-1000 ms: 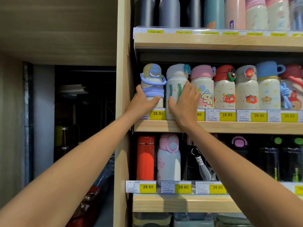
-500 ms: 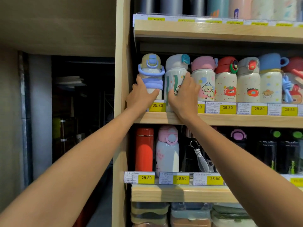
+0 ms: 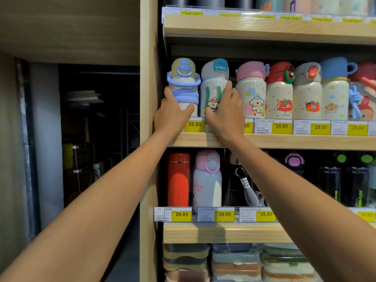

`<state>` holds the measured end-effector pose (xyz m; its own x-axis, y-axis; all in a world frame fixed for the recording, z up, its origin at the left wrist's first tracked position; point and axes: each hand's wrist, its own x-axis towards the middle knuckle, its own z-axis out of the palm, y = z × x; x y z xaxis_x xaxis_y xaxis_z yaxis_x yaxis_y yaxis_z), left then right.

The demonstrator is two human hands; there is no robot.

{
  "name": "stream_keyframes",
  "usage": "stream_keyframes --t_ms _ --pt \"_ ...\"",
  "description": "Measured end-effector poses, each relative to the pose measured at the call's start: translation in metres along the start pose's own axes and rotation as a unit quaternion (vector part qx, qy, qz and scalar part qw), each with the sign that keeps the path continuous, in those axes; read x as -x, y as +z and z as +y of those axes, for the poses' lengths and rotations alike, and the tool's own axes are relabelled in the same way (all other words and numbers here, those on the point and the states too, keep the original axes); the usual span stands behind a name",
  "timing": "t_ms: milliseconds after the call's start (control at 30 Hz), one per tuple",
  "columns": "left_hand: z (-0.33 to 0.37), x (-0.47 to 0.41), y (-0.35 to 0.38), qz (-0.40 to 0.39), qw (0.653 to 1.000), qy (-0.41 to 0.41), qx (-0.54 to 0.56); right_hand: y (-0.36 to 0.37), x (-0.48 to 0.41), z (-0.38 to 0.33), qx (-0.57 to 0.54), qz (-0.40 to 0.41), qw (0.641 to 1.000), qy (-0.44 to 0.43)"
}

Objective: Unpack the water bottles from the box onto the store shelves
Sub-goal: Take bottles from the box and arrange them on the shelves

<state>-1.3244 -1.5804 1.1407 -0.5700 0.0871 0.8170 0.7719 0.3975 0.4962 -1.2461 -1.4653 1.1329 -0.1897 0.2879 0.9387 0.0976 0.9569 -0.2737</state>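
Observation:
On the middle wooden shelf (image 3: 284, 141), at its far left, stands a cream bottle with a lilac handle and band (image 3: 184, 82). My left hand (image 3: 173, 115) grips its lower body. Right beside it stands a white bottle with green stripes and a teal lid clasp (image 3: 213, 86); my right hand (image 3: 225, 112) holds it, thumb across the front and fingers up its right side. Both bottles are upright on the shelf. The box is out of view.
Several cartoon-print bottles (image 3: 279, 92) fill the same shelf to the right, tight against the striped one. A red flask (image 3: 178, 180) and a pink-lidded bottle (image 3: 207, 178) stand on the shelf below. The shelf upright (image 3: 148, 98) borders the left; a dark storeroom lies beyond it.
The view has tilted down a little. Both hands stay on the same two bottles; the striped bottle's cartoon print now faces front.

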Motion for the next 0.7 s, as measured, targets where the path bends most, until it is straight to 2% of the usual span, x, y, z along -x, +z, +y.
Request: stream_keyframes --t_ms 267,700 --pt "-0.0026 -0.0011 0.0033 0.008 1.000 0.012 -0.005 0.0009 -0.0021 0.0023 -0.036 0.012 0.999 0.011" --pt "-0.0056 -0.0046 0.0049 0.001 1.000 0.015 0.000 0.0024 -0.0020 0.0016 0.020 0.005 1.000 0.010"
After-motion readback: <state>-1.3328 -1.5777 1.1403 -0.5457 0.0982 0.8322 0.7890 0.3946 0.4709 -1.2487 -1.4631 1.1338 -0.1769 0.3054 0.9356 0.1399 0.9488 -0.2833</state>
